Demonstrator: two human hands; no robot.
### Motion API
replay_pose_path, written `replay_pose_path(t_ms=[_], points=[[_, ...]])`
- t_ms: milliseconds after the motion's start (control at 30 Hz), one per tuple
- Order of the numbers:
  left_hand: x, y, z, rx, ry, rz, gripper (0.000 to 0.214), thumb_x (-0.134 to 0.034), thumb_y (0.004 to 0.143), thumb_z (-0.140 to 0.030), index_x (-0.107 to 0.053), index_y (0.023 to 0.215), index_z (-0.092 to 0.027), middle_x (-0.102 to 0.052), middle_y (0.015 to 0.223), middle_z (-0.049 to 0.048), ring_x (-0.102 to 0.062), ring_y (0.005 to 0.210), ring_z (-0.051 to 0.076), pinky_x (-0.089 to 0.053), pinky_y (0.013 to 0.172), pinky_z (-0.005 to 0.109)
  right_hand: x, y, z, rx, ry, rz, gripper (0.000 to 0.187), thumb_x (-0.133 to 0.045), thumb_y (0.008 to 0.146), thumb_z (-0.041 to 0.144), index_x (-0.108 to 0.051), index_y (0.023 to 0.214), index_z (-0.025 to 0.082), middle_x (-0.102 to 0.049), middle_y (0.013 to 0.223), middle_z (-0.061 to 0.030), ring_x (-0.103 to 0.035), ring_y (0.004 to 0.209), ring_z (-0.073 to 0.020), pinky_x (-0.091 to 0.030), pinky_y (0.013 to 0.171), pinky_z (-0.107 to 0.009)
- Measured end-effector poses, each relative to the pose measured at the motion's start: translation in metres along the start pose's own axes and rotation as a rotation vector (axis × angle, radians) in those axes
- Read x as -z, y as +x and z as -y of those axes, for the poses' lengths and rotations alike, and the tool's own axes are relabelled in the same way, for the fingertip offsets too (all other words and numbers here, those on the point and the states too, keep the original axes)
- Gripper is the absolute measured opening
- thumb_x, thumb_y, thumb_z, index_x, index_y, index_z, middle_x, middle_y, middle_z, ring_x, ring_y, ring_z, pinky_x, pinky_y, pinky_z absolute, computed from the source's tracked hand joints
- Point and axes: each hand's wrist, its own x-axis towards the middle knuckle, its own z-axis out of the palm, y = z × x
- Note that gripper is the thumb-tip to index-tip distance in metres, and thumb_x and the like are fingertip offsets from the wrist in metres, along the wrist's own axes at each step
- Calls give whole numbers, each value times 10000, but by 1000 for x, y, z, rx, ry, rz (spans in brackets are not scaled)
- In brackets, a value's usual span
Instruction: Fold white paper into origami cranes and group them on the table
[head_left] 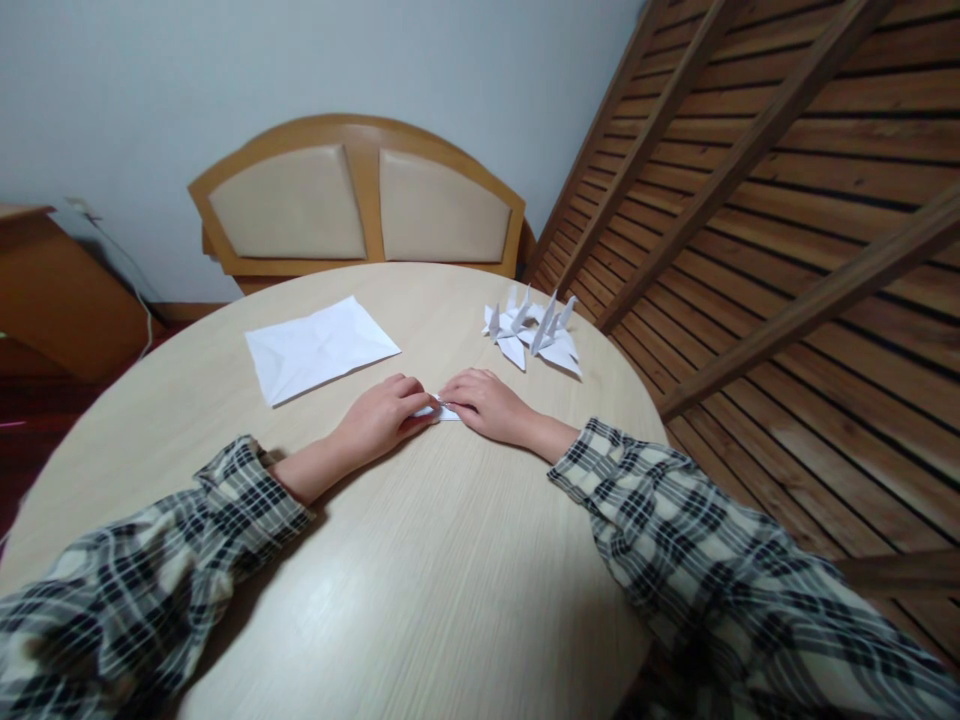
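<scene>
A small piece of folded white paper (448, 413) lies on the table between my two hands, mostly covered by them. My left hand (386, 412) is closed on its left side, thumb and fingers together at the paper. From the right, my right hand (491, 404) grips the same paper, its fingertips almost meeting those of the left. How the paper is folded under the fingers is hidden. Beyond my right hand stand several white origami cranes (534, 330), grouped close together. To the far left of the hands lies a flat stack of white paper (322, 348).
The round pale wooden table (420, 580) fills the foreground. Behind it stands a wooden headboard (371, 190) with two cream panels against the wall. A slatted wood panel (787, 220) slopes along the right. A brown cabinet (56, 290) and a white cable (135, 285) are at left.
</scene>
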Motion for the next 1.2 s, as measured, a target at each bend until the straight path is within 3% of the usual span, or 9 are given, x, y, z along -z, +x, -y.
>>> replay_pose_path(t_ms=[467, 933, 1200], points=[[-3, -5, 19, -110, -77, 5, 322, -507, 1005, -426, -743, 1032, -210, -660, 853, 60, -586, 760, 178, -435, 663, 283, 0, 1, -5, 27, 81, 43, 275, -532, 954, 127, -726, 1117, 235, -736, 1149, -45, -625, 1102, -183, -425, 1007, -381], [4, -4, 8, -53, 66, -41, 364, -412, 1042, -401, -662, 925, -164, -679, 783, 59, -613, 700, 173, -441, 612, 270, -1, 0, -4, 63, 74, 11, 223, -570, 984, 311, -725, 1111, 214, -738, 1132, -49, -624, 1086, -188, -436, 989, -375], [1, -2, 9, -40, 50, -32, 289, -464, 1019, -294, -703, 949, -148, -686, 793, 78, -618, 716, 196, -441, 618, 288, -4, 2, -6, 46, 46, -13, 191, -586, 980, 274, -746, 1070, 219, -758, 1113, -43, -649, 1065, -192, -441, 961, -371]])
